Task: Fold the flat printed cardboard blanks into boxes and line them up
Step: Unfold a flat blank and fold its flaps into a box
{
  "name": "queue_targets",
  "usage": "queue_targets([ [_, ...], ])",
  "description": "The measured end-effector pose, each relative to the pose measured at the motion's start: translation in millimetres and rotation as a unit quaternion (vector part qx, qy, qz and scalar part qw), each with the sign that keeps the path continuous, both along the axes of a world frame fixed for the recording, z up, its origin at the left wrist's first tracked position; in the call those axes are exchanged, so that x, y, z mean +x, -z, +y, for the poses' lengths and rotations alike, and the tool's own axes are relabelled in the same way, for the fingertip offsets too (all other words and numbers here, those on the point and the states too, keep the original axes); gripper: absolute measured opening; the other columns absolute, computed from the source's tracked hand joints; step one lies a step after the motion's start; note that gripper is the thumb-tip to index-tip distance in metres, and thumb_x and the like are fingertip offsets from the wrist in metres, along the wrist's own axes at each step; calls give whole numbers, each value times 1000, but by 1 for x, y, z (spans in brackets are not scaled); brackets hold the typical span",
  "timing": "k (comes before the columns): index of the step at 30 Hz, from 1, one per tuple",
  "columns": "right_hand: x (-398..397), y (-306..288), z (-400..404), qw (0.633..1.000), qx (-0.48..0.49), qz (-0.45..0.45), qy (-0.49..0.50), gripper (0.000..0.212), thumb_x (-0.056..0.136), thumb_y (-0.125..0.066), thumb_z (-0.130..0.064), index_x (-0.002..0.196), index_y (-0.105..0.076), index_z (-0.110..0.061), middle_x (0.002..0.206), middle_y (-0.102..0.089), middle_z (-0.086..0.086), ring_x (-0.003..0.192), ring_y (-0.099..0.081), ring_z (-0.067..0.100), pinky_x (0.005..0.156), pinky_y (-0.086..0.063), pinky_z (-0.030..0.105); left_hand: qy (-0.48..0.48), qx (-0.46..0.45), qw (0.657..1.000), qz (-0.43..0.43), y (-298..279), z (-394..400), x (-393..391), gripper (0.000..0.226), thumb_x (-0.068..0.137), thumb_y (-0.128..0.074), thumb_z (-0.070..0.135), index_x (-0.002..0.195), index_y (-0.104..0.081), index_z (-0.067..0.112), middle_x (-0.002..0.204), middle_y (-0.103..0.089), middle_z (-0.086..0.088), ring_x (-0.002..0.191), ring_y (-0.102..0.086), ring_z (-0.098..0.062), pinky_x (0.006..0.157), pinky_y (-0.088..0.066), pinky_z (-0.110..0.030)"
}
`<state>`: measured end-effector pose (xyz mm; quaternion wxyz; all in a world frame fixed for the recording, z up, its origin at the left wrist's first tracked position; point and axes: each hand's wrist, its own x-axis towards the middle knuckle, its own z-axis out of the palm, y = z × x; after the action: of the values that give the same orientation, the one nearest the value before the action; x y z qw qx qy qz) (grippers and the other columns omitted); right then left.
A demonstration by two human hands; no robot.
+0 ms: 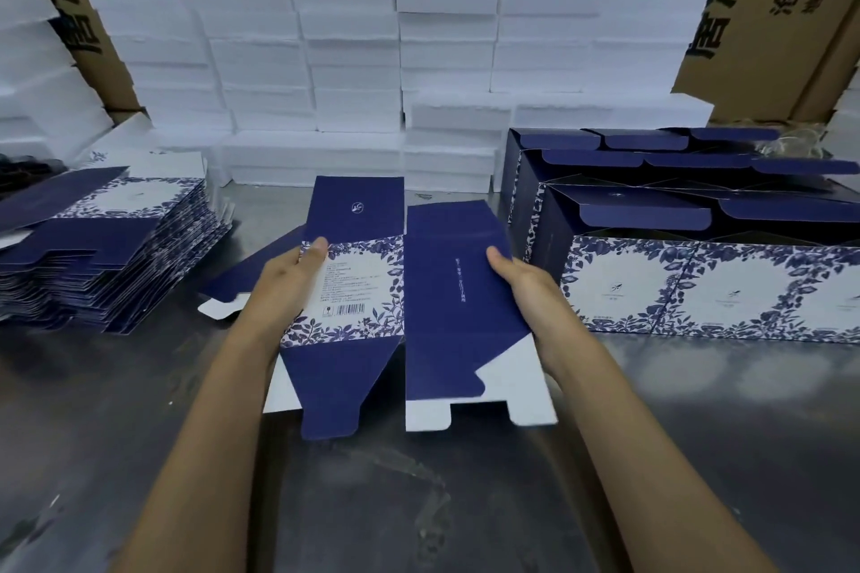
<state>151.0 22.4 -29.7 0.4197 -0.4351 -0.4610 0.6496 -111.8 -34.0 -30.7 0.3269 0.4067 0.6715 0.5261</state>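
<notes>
While the left hand pinches one edge and the right hand grips the other, a flat printed blank is held just above the dull, scuffed metal table. The thin card shows a matte navy panel beside a white panel ringed with blue leaf print and a barcode; its tabbed flaps reveal a plain white underside. To the left lies a slumped stack of blanks. To the right, folded boxes stand in rows, lids open. Behind, rough white foam blocks are piled against brown corrugated cartons.
</notes>
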Motion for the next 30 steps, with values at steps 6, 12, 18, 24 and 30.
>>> queue_targets([
  [6, -1, 0, -2, 998, 27, 15, 62, 24, 103, -55, -38, 100, -75, -24, 92, -80, -5, 78, -77, 13, 56, -59, 28, 53, -19, 998, 0, -5, -5, 7, 32, 92, -54, 64, 87, -77, 42, 83, -76, 18, 71, -73, 0, 61, -46, -20],
  [12, 0, -8, -2, 1000, 23, 10, -13, 18, 99, -62, -39, 109, -72, -28, 94, -79, -12, 80, -76, 8, 67, -61, 25, -70, 37, 995, 69, -7, 3, 8, 50, 100, -46, 55, 87, -64, 10, 83, -67, -3, 82, -63, -21, 77, -45, -34],
  [18, 5, -12, -6, 999, 25, 21, -12, 17, 102, -59, -27, 111, -73, -24, 98, -80, 0, 76, -77, 17, 51, -54, 23, -76, 27, 994, 68, 2, 7, 5, 53, 92, -62, 54, 129, -50, 18, 114, -64, -6, 114, -61, -28, 95, -50, -43],
  [24, 11, -23, -9, 997, -15, 79, -13, 29, 95, -63, -41, 112, -76, -20, 105, -78, 5, 82, -77, 20, 51, -52, 24, 130, 28, 987, 95, -8, 2, 12, 84, 76, -78, 58, 145, -29, 62, 151, -34, 28, 144, -29, -5, 110, -30, -30],
  [30, 4, -23, -13, 987, 95, 113, -58, 35, 105, -40, -33, 109, -75, -30, 113, -74, -1, 101, -65, 19, 83, -49, 35, 306, 46, 951, 21, -11, -3, 28, 102, 63, -88, 39, 136, -26, 75, 142, -18, 56, 150, -10, -3, 122, -18, -41],
])
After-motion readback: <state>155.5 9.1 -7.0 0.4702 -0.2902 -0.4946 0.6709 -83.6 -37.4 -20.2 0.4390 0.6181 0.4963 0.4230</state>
